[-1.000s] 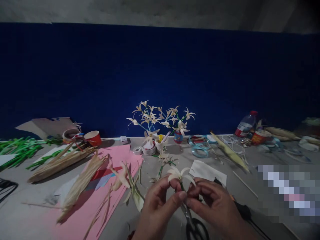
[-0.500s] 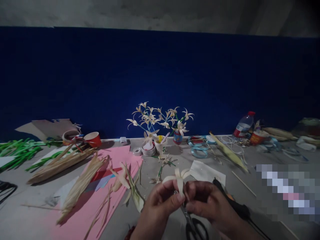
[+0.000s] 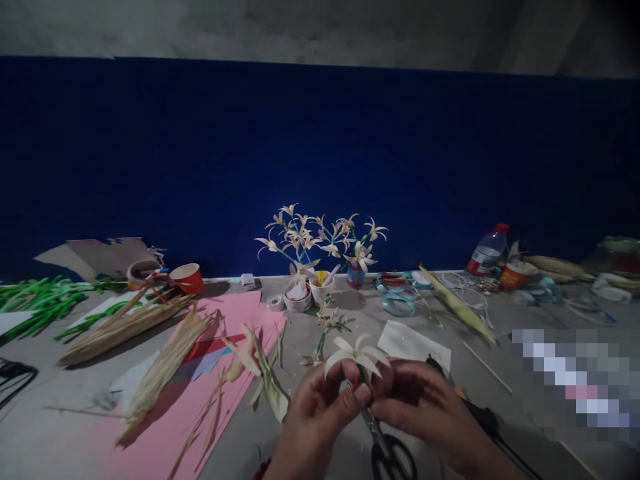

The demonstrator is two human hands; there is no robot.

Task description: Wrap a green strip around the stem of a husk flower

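Observation:
A cream husk flower [image 3: 356, 353] with several curved petals and a short green stem sits between my hands, just above the table. My left hand [image 3: 327, 400] pinches it below the petals, thumb against the green stem. Close beside it, my right hand [image 3: 423, 400] has thumb and fingers closed at the right-hand petal; the exact grip is partly hidden. Black-handled scissors [image 3: 387, 457] lie under the hands, their blades mostly covered. Behind the flower, finished husk blooms [image 3: 327, 317] rest on the table.
Husk flowers [image 3: 300, 237] stand in small pots at the back. Dried corn husks [image 3: 167, 373] and pink paper [image 3: 240, 387] lie left, with green stems [image 3: 40, 303] beyond. A white card [image 3: 415, 343], a black glue-gun-like tool [image 3: 483, 420] and a bottle [image 3: 487, 250] are right.
The flower has turned so its petals now spread outward to the sides; the petal that hung down in front is no longer there, and the green stem shows. Both hands stay nearly in place.

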